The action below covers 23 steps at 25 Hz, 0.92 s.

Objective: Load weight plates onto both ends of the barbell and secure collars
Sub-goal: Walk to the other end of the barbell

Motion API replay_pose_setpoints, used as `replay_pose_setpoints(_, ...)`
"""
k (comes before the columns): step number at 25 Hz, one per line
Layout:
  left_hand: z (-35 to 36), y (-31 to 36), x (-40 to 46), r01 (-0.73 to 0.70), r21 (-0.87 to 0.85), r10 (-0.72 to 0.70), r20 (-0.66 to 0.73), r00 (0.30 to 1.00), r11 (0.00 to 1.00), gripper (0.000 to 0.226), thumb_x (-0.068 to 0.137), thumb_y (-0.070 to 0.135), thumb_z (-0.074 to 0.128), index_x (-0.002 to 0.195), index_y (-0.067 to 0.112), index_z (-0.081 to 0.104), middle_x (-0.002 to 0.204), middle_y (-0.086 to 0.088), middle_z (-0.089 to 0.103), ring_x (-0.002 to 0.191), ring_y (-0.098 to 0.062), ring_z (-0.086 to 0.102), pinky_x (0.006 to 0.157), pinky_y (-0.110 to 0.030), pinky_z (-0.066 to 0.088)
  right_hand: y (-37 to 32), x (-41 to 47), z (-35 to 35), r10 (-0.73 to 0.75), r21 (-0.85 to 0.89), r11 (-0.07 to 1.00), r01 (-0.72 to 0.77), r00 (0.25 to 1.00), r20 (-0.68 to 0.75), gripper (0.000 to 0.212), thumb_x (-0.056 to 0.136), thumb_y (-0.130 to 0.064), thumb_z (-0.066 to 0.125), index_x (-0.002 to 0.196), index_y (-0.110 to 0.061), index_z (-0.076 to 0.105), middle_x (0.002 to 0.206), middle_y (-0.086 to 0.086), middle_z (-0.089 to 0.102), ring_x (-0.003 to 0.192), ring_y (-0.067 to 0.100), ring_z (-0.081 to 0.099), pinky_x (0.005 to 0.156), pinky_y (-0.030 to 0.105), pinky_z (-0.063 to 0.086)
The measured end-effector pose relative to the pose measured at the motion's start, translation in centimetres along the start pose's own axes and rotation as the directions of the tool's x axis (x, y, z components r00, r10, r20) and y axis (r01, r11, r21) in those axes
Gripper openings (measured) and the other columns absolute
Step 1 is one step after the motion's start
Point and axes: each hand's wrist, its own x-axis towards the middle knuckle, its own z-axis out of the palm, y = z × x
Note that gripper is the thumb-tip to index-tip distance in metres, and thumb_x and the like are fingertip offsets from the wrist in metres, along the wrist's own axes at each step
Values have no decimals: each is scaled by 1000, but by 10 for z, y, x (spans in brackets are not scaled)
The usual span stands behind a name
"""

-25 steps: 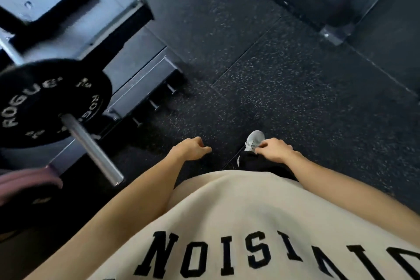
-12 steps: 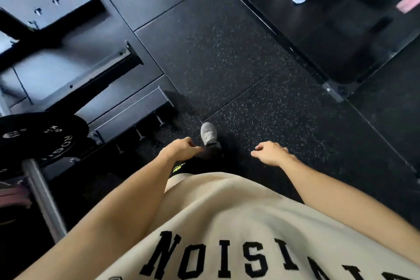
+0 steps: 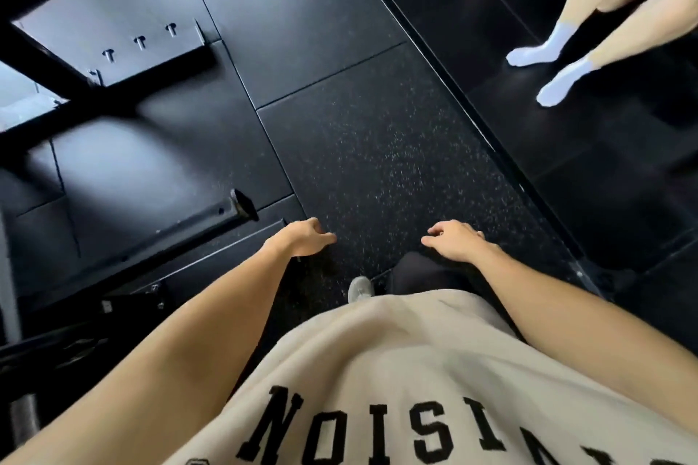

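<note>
Steel barbell sleeve (image 3: 9, 276), lower left edge.

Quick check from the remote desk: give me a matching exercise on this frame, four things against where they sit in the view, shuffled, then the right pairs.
Things:
1. left hand
2. right hand
3. socked feet
4. rack upright foot

Places:
A. top right, on the glossy black platform
B. left of centre, empty, fingers loosely curled
C. just up-left of the left hand, on the floor
D. right of centre, empty, above a dark trouser leg

Pairs: 1-B, 2-D, 3-A, 4-C
</note>
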Motion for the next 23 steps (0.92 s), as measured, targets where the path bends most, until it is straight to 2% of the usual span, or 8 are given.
replay_pose_setpoints(3, -56, 27, 49, 27, -35, -27, 9, 1000, 999, 56, 94, 56, 50, 133, 16, 50, 137, -9, 55, 123, -30, 52, 98, -38, 43, -34, 61, -57, -25, -49, 998, 28, 998, 50, 44, 89, -51, 55, 128, -32, 60, 141, 4, 54, 130, 30, 46, 108, 42, 30)
replay_pose_setpoints(8, -140, 72, 125, 100, -53, -96, 72, 993, 994, 54, 94, 55, 50, 133, 16, 50, 137, -8, 55, 122, -29, 53, 100, -38, 43, -88, 168, -168, -61, -206, 972, 109, 972, 229, 45, 90, -51, 54, 129, -30, 60, 141, 3, 53, 130, 28, 47, 109, 43, 31)
replay_pose_setpoints(12, -255, 108, 170, 139, -230, -146, -13, 989, 963, 54, 96, 53, 49, 134, 16, 50, 137, -8, 55, 122, -28, 52, 99, -37, 42, -158, 279, -290, -132, -190, 968, 163, 977, 165, 52, 77, -61, 55, 119, -32, 64, 134, 5, 59, 121, 32, 53, 104, 47, 42)
replay_pose_setpoints(15, -324, 122, 209, 159, -344, -189, -57, 980, 925, 53, 95, 53, 50, 132, 16, 52, 135, -8, 56, 121, -27, 53, 94, -35, 41, -215, 345, -351, -182, -175, 962, 209, 970, 159, 50, 81, -60, 53, 123, -32, 61, 130, 3, 59, 120, 30, 52, 105, 49, 41)
replay_pose_setpoints(17, -359, 127, 243, 188, -348, -213, -37, 976, 918, 52, 94, 52, 51, 131, 15, 52, 135, -8, 57, 119, -27, 54, 92, -34, 42, -251, 381, -380, -221, -176, 952, 250, 960, 171, 46, 85, -56, 54, 122, -31, 61, 127, 4, 61, 118, 29, 53, 105, 49, 40)
replay_pose_setpoints(21, -419, 123, 314, 240, -284, -230, 69, 971, 928, 50, 93, 53, 51, 130, 19, 52, 135, -6, 57, 118, -26, 54, 100, -40, 44, -312, 444, -414, -198, -353, 887, 298, 936, 291, 44, 91, -48, 55, 128, -26, 59, 131, 3, 59, 123, 27, 52, 108, 46, 36)
replay_pose_setpoints(23, -472, 116, 352, 248, -264, -232, 91, 968, 932, 51, 93, 54, 49, 131, 21, 51, 138, -5, 56, 120, -26, 54, 102, -42, 43, -354, 485, -448, -189, -382, 873, 305, 931, 313, 45, 90, -48, 57, 128, -26, 59, 132, 3, 59, 123, 27, 53, 108, 46, 36)
